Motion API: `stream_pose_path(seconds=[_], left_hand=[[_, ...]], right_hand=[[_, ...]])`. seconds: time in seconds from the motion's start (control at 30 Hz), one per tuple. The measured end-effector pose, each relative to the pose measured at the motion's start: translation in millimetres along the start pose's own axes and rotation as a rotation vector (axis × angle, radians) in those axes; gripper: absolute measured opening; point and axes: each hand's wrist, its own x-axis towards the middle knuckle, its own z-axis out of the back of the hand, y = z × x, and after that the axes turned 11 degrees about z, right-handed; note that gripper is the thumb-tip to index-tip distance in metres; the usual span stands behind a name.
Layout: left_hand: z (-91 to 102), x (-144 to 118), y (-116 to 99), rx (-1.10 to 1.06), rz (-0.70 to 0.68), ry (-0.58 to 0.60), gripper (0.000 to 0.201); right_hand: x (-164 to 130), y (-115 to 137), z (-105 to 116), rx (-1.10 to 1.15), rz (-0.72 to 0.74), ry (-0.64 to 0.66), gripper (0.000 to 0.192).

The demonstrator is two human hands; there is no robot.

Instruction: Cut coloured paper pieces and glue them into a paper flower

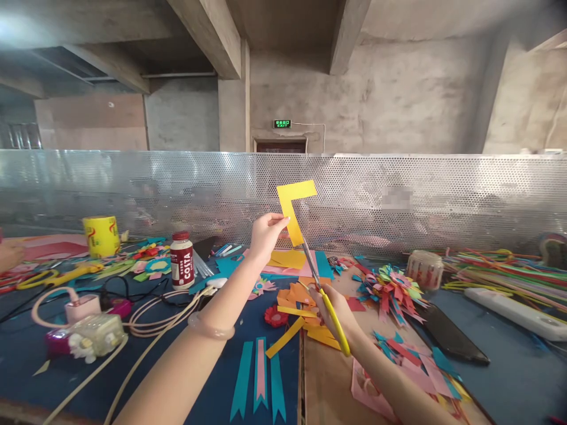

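My left hand [267, 236] pinches an L-shaped piece of yellow paper [290, 206] between thumb and fingers, held up above the table. My right hand [333, 304] grips scissors with yellow handles [333, 319]. Their metal blades point up and touch or overlap the lower end of the yellow paper; whether they bite into it I cannot tell. Below my hands lie orange and yellow paper strips [305, 292] and a red paper flower [275, 316]. Teal ribbon-shaped strips [241, 381] with notched ends rest at the front, one topped with a pink strip [261, 369].
A brown COSTA bottle [182, 261], a yellow tape roll [101, 236] and a power adapter [100, 336] with cables occupy the left. Rightward are a paper-scrap pile [392, 289], a glass jar [424, 271] and a black phone [449, 333]. A perforated metal screen [199, 195] stands behind. Another person's hand [9, 257] shows far left.
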Motion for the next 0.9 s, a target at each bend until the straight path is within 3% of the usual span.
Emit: stream_pose_path(seconds=[0.2, 0.57, 0.9], left_hand=[[-6.3, -5.0, 4.5, 0.033, -0.061, 0.054, 0.018], [-19.9, -19.0, 0.0, 0.087, -0.004, 0.061, 0.013], [-21.4, -19.2, 8.4, 0.080, -0.018, 0.054, 0.015]], right_hand=[[0.0, -0.4, -0.6, -0.003, -0.005, -0.006, 0.031], [0.5, 2.1, 1.5, 0.015, -0.003, -0.026, 0.028], [-0.8, 6.2, 2.7, 0.035, -0.010, -0.030, 0.020]])
